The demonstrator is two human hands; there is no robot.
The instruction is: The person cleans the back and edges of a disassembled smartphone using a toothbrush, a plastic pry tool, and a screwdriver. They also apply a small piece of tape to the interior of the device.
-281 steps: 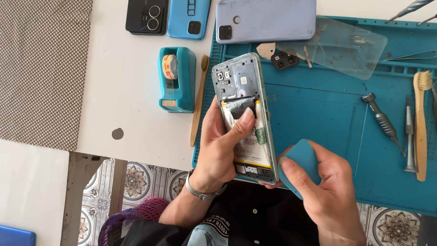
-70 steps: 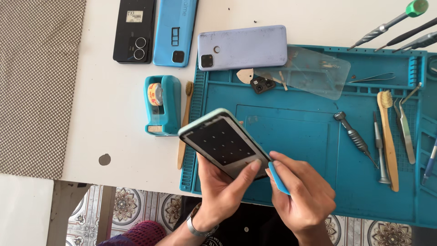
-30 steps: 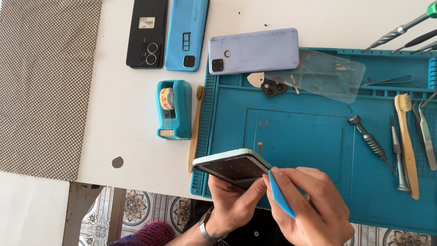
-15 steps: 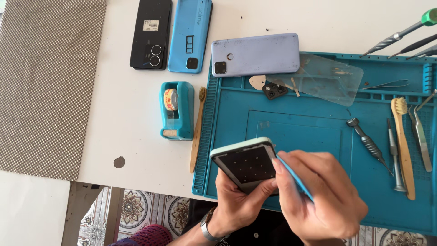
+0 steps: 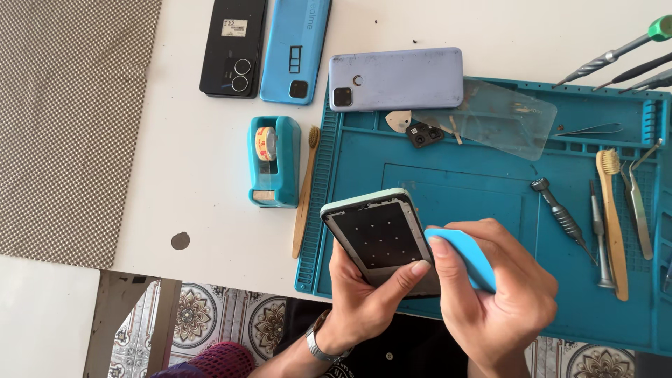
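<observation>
- One checked grey mat (image 5: pixel 66 119) lies at the far left, its right edge on the white surface (image 5: pixel 203 182), its lower edge near the surface's front edge.
- Two phones lie face down at 11 o'clock: one black phone (image 5: pixel 233 45) and, just beside it, one blue phone (image 5: pixel 295 49). A third, the lilac phone (image 5: pixel 396 78), lies across the top edge of the teal work mat (image 5: pixel 462 182).
- One teal tape dispenser (image 5: pixel 274 162) stands at 9 o'clock from the hands, with one wooden brush (image 5: pixel 305 190) just beside it along the work mat's left rim. Bare white room lies between the checked mat and the dispenser, apart from one dark spot (image 5: pixel 180 240).
- One phone frame (image 5: pixel 381 238), dark panel up, is held over the work mat's front left corner, tilted, its top end toward 11 o'clock.
- The left hand (image 5: pixel 367 301) cradles the frame from below, fingers clamped on its lower half, thumb across the panel's lower right.
- The right hand (image 5: pixel 493 294) has its fingers pinched on one blue pry card (image 5: pixel 465 255), whose edge meets the frame's right side.
- One clear cover (image 5: pixel 490 115), one small camera part (image 5: pixel 423 134) and one pale pick (image 5: pixel 399 120) lie at 12 o'clock.
- The work mat's middle, between hands and cover, is open.
- At 3 o'clock lie two screwdrivers (image 5: pixel 560 213), one second wooden brush (image 5: pixel 612 217) and one pair of tweezers (image 5: pixel 635 203); more tool shafts (image 5: pixel 616 52) cross the top right corner.
</observation>
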